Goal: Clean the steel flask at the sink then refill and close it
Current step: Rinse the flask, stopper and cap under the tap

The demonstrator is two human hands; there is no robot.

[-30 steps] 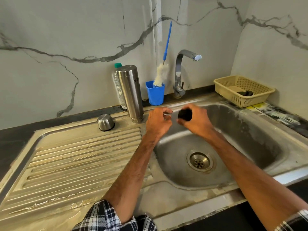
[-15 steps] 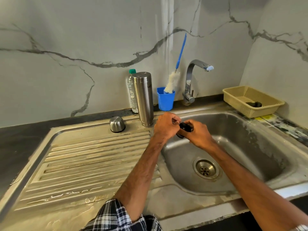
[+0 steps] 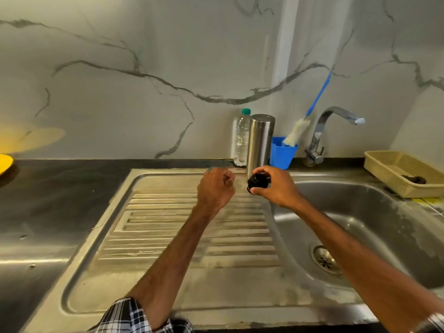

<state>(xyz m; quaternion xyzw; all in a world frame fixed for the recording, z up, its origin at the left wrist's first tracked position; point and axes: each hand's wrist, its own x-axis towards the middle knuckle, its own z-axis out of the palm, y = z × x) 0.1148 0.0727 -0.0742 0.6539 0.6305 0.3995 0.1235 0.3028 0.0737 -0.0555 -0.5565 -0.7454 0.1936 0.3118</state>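
Observation:
The steel flask point(image 3: 260, 143) stands upright and uncapped at the back of the drainboard point(image 3: 187, 239), by the wall. My right hand point(image 3: 278, 189) grips a black stopper point(image 3: 257, 181) just in front of the flask's base, over the left rim of the sink. My left hand point(image 3: 215, 187) hangs with fingers curled over the drainboard to the left of the flask. No steel cap shows; the spot beside the flask is covered by that hand.
A clear water bottle point(image 3: 241, 138) stands behind the flask. A blue cup point(image 3: 282, 153) holds a bottle brush point(image 3: 299, 129) next to the tap point(image 3: 336, 115). A beige basket point(image 3: 384, 169) sits right of the sink bowl point(image 3: 384, 227). A yellow object point(image 3: 4, 162) lies far left.
The view has swung left. My hands have come apart: the left moved left over the steel cap's spot, and the right carried the black stopper towards the flask's base.

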